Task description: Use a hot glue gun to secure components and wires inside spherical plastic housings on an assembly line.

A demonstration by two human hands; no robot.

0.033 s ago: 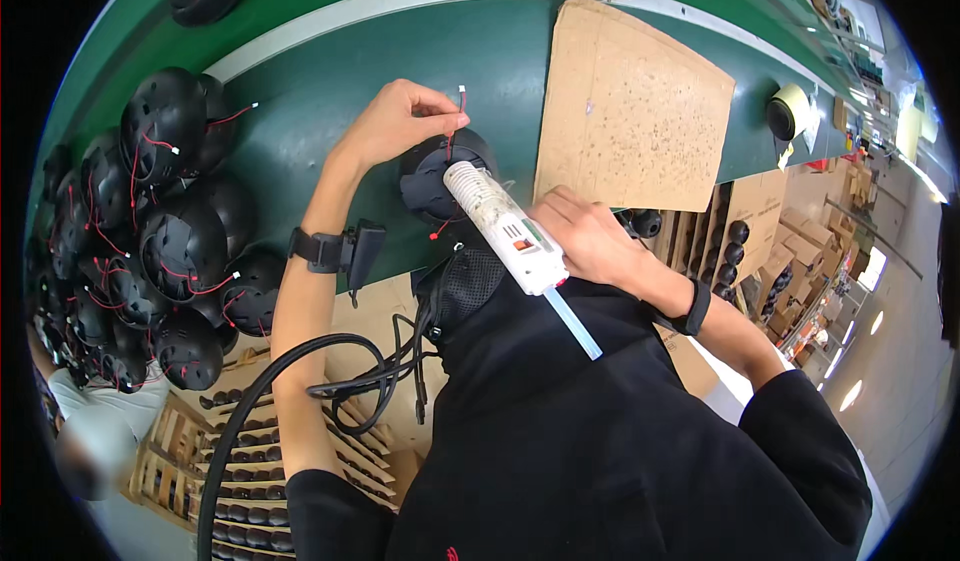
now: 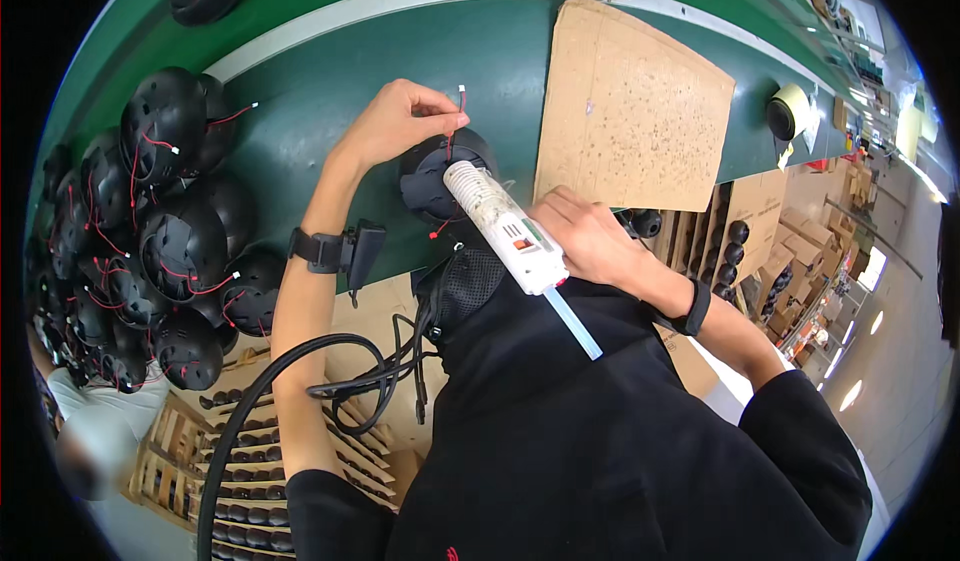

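On the green bench in front of me lies a round black plastic shell [image 2: 424, 189]. My left hand [image 2: 400, 119] is closed in a pinch on a thin red wire [image 2: 451, 147] that rises from this shell, its white connector standing above the fingertips. My right hand [image 2: 588, 235] is wrapped round a white hot glue gun [image 2: 503, 223]; the handle is hidden by the hand. The gun's front end is over the shell and hides its nozzle tip. A clear bluish glue stick [image 2: 572, 323] sticks out of its back end. Another red connector [image 2: 436, 235] shows at the shell's near edge.
Several black shells [image 2: 185, 241] with red wires are heaped on the left. A stained cardboard sheet [image 2: 635, 111] covers the bench at right, with a tape roll [image 2: 788, 113] beyond. A black cable [image 2: 240, 441] loops by my left arm. Wooden racks [image 2: 250, 471] and a person [image 2: 100, 431] are lower left.
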